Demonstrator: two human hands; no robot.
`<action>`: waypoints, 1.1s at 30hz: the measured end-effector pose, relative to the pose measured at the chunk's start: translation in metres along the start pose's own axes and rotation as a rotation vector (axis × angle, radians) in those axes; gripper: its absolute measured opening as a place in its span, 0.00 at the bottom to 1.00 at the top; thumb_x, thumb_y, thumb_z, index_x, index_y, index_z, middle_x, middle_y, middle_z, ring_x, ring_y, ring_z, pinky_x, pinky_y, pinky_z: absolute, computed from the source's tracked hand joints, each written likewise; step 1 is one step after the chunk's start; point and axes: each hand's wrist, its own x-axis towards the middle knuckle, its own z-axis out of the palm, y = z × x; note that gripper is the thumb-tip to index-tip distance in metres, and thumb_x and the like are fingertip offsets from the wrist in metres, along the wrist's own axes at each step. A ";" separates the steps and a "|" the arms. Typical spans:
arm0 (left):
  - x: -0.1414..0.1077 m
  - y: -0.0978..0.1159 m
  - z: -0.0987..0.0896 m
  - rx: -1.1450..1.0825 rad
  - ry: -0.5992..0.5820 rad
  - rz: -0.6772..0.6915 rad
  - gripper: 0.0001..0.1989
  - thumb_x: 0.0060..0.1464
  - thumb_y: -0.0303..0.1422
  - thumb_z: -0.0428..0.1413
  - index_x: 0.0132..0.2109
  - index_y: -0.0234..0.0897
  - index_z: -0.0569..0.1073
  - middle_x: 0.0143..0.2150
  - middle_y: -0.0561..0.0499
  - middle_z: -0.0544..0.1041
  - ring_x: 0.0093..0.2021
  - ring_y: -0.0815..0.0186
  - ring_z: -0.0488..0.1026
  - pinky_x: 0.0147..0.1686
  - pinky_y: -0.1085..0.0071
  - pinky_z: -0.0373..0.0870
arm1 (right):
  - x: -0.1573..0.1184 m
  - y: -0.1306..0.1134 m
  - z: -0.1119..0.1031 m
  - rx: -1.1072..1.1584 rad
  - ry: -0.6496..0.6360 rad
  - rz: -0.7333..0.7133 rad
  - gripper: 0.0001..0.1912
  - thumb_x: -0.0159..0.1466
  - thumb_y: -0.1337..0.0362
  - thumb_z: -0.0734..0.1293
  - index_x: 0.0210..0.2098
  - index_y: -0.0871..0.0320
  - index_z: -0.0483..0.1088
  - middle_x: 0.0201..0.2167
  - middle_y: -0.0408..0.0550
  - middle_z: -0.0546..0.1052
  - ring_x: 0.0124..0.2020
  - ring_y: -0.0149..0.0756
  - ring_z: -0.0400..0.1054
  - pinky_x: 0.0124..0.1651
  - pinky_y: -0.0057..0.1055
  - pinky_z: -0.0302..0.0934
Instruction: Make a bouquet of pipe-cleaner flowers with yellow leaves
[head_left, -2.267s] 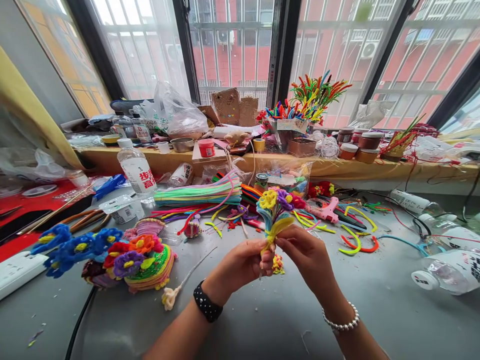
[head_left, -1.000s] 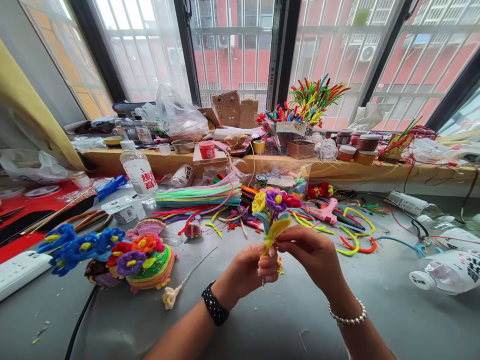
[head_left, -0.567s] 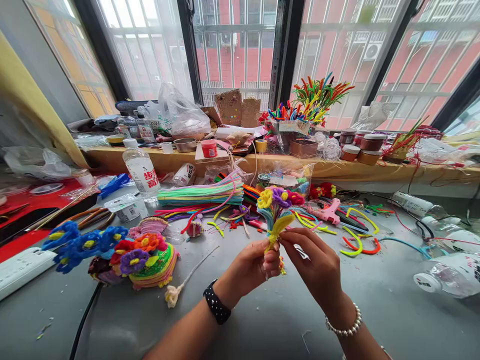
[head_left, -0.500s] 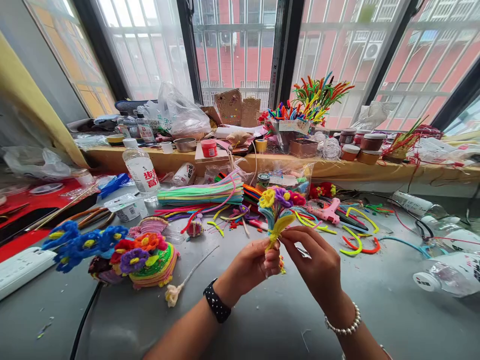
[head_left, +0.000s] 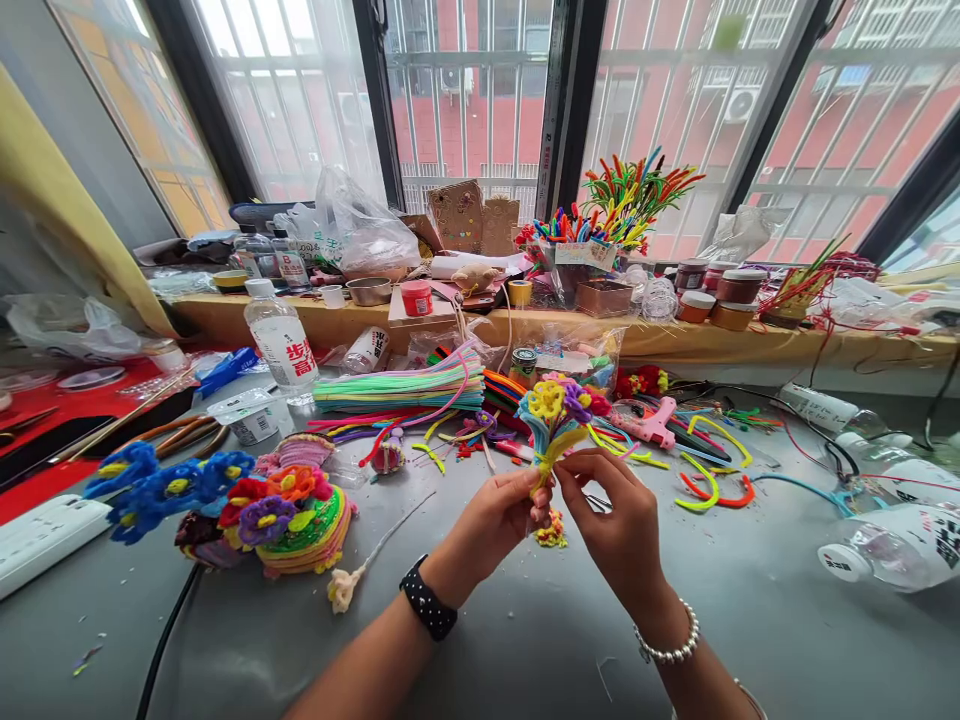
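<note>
Upright in my left hand (head_left: pixel 491 530) is a small pipe-cleaner bouquet (head_left: pixel 551 402), its stems gripped between thumb and fingers. Yellow, purple and red flowers top it, with light blue at the side. A yellow pipe cleaner (head_left: pixel 553 455) goes round the stems below the blooms. The thumb and fingertips of my right hand (head_left: pixel 619 520) pinch at this yellow piece; its exact end is hidden by the fingers. On the table just behind my hands lies a small red-and-yellow fuzzy piece (head_left: pixel 551 530).
Left of my hands are blue pipe-cleaner flowers (head_left: pixel 176 485), a round flower-topped piece (head_left: pixel 311 530) and a single cream flower (head_left: pixel 343 590). Behind lie a pipe-cleaner bundle (head_left: pixel 405 385) and a pink glue gun (head_left: pixel 652 422). Plastic bottles (head_left: pixel 892 550) lie right; one bottle (head_left: pixel 281 345) stands left.
Both hands have shifted slightly left, the right one more. The bouquet has tilted a little, and more of the red-and-yellow piece behind it shows.
</note>
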 end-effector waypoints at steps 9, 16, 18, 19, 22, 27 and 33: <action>0.003 0.001 -0.002 0.273 0.140 0.089 0.12 0.44 0.36 0.57 0.23 0.29 0.71 0.21 0.52 0.67 0.22 0.75 0.63 0.25 0.78 0.60 | -0.001 0.009 0.005 -0.018 -0.012 0.045 0.04 0.56 0.71 0.63 0.26 0.58 0.67 0.25 0.44 0.71 0.26 0.31 0.65 0.31 0.28 0.60; 0.001 0.003 -0.001 0.396 0.208 0.172 0.16 0.42 0.36 0.59 0.38 0.30 0.74 0.22 0.51 0.70 0.23 0.73 0.66 0.27 0.74 0.62 | -0.004 0.013 0.007 -0.145 -0.028 -0.040 0.04 0.56 0.71 0.61 0.28 0.58 0.67 0.26 0.45 0.72 0.27 0.33 0.66 0.32 0.30 0.60; 0.002 0.002 -0.002 0.377 0.217 0.191 0.23 0.42 0.35 0.59 0.46 0.32 0.71 0.23 0.52 0.71 0.24 0.72 0.67 0.28 0.73 0.63 | -0.005 0.014 0.008 -0.179 -0.030 -0.064 0.05 0.57 0.71 0.60 0.28 0.58 0.66 0.27 0.46 0.72 0.29 0.35 0.66 0.33 0.31 0.60; 0.002 0.002 -0.002 0.369 0.214 0.195 0.24 0.42 0.35 0.59 0.48 0.32 0.70 0.23 0.52 0.71 0.25 0.71 0.67 0.28 0.73 0.63 | -0.005 0.014 0.009 -0.194 -0.027 -0.074 0.05 0.57 0.71 0.60 0.29 0.58 0.66 0.27 0.47 0.71 0.30 0.35 0.66 0.33 0.31 0.60; 0.003 0.001 -0.004 0.320 0.178 0.170 0.20 0.43 0.33 0.59 0.46 0.31 0.71 0.23 0.52 0.71 0.24 0.73 0.66 0.28 0.75 0.63 | -0.005 0.014 0.010 -0.215 -0.009 -0.085 0.05 0.58 0.70 0.59 0.29 0.59 0.66 0.27 0.48 0.71 0.29 0.35 0.65 0.32 0.31 0.60; 0.004 0.001 -0.008 0.022 0.102 -0.012 0.08 0.43 0.29 0.59 0.34 0.32 0.72 0.22 0.55 0.68 0.22 0.78 0.64 0.25 0.81 0.62 | -0.005 0.010 0.010 -0.213 -0.017 -0.072 0.06 0.59 0.69 0.58 0.31 0.59 0.67 0.27 0.48 0.72 0.28 0.34 0.66 0.30 0.29 0.61; 0.003 0.002 -0.008 -0.182 0.055 -0.084 0.06 0.47 0.27 0.56 0.35 0.31 0.69 0.23 0.55 0.65 0.21 0.79 0.64 0.24 0.84 0.63 | -0.003 0.006 0.008 -0.060 -0.050 0.017 0.05 0.58 0.70 0.60 0.30 0.59 0.68 0.28 0.47 0.73 0.28 0.33 0.66 0.31 0.29 0.62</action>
